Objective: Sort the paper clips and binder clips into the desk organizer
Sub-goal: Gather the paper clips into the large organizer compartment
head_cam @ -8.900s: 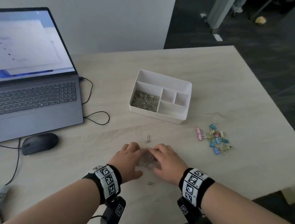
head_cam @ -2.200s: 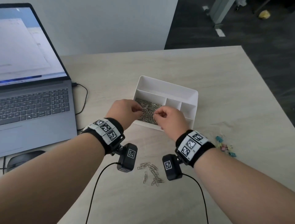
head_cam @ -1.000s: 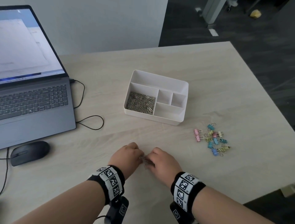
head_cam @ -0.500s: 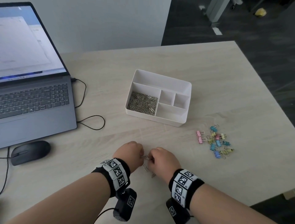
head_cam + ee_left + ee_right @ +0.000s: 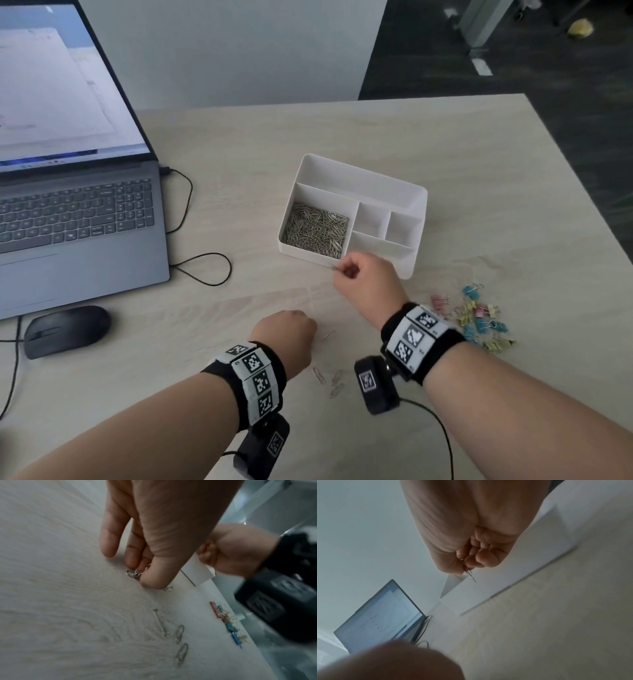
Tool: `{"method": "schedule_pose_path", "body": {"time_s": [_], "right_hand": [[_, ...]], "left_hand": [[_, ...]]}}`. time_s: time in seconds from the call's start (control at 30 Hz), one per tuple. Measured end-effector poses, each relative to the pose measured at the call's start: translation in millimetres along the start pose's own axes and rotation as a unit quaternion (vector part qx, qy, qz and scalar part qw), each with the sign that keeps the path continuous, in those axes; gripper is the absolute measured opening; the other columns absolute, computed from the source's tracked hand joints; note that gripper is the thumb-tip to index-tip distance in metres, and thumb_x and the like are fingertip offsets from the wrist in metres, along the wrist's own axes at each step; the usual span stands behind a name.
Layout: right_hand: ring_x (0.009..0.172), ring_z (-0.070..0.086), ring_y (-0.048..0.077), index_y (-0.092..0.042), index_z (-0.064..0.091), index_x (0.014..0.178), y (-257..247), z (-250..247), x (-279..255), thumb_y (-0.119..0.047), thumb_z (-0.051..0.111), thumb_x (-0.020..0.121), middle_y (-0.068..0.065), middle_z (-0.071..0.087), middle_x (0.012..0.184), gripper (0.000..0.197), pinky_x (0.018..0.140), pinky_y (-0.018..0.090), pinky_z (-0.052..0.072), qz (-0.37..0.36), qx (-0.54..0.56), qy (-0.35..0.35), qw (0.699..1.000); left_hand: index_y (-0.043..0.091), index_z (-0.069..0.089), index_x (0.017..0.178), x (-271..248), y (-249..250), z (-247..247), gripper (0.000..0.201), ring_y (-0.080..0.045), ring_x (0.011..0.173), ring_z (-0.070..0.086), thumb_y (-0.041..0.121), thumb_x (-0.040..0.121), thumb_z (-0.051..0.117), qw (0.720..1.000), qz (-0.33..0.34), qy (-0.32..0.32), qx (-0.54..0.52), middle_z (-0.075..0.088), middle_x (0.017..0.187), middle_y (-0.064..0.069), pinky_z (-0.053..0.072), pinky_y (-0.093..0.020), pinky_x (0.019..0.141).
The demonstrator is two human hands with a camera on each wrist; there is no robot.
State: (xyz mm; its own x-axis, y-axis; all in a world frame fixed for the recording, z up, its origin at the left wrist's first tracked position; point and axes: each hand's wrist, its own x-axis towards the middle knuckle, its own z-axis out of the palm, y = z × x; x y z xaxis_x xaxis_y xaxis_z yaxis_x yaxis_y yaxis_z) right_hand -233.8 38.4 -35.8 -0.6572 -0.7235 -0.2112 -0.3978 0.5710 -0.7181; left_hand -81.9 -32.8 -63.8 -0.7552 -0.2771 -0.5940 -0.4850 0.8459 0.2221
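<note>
— Head view first: where do the hands sit?
— Right hand (image 5: 368,277) is raised at the near wall of the white desk organizer (image 5: 407,263), fingers curled and pinching a few paper clips (image 5: 468,572); left hand (image 5: 286,334) is low on the table (image 5: 479,171), thumb and fingers pinching another small cluster of clips (image 5: 134,574) against the wood.
— And the rest of the clips?
— A heap of paper clips (image 5: 317,229) fills the organizer's large left compartment; four loose clips (image 5: 334,378) lie by the left wrist; the coloured binder clips (image 5: 476,322) lie in a pile right of the right wrist, apart from the organizer.
— Anything else?
— An open laptop (image 5: 78,219) and a black mouse (image 5: 65,330) at the left.
</note>
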Motion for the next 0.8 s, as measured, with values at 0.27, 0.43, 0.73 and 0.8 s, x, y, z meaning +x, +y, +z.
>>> {"method": "schedule_pose_path", "body": {"time_s": [0.27,0.43,0.73,0.8], "right_hand": [[0.080,0.066,0.019,-0.020,0.074,0.086,-16,0,59,-0.023,0.072,0.083,-0.002,0.072,0.083,0.005,0.077,0.032,0.054,-0.037,-0.112,-0.012,0.993],[0.072,0.055,0.008,-0.020,0.074,0.087,-6,-6,37,-0.020,0.071,0.084,-0.003,0.065,0.088,0.004,0.073,0.028,0.049,-0.120,-0.082,0.020,0.989],[0.104,0.053,0.012,-0.026,0.067,0.119,60,11,-58,-0.033,0.059,0.088,-0.009,0.051,0.117,0.033,0.094,0.031,0.046,-0.093,-0.162,-0.214,0.959],[0.105,0.050,0.015,-0.027,0.066,0.119,63,16,-67,-0.030,0.055,0.089,-0.007,0.050,0.116,0.032,0.092,0.032,0.046,-0.113,-0.180,-0.222,0.952]], "left_hand": [[0.018,0.058,0.098,1,-13,-4,0.021,-0.033,0.090,0.061,0.011,0.082,0.048,0.999,0.000,0.018,-0.034,0.064,0.099,-0.007,0.038,-0.033,0.064],[0.027,0.070,0.094,2,-26,-12,0.016,-0.019,0.086,0.064,0.023,0.084,0.058,0.977,-0.014,0.109,-0.184,0.070,0.089,0.005,0.047,-0.027,0.072],[0.026,0.075,0.090,38,-45,-92,0.009,-0.019,0.065,0.072,0.025,0.081,0.075,0.845,-0.089,0.279,-0.448,0.073,0.078,0.007,0.062,-0.035,0.056],[0.025,0.076,0.093,43,-43,-103,0.012,-0.022,0.067,0.072,0.024,0.082,0.074,0.848,-0.083,0.275,-0.446,0.073,0.081,0.005,0.062,-0.034,0.058]]}}
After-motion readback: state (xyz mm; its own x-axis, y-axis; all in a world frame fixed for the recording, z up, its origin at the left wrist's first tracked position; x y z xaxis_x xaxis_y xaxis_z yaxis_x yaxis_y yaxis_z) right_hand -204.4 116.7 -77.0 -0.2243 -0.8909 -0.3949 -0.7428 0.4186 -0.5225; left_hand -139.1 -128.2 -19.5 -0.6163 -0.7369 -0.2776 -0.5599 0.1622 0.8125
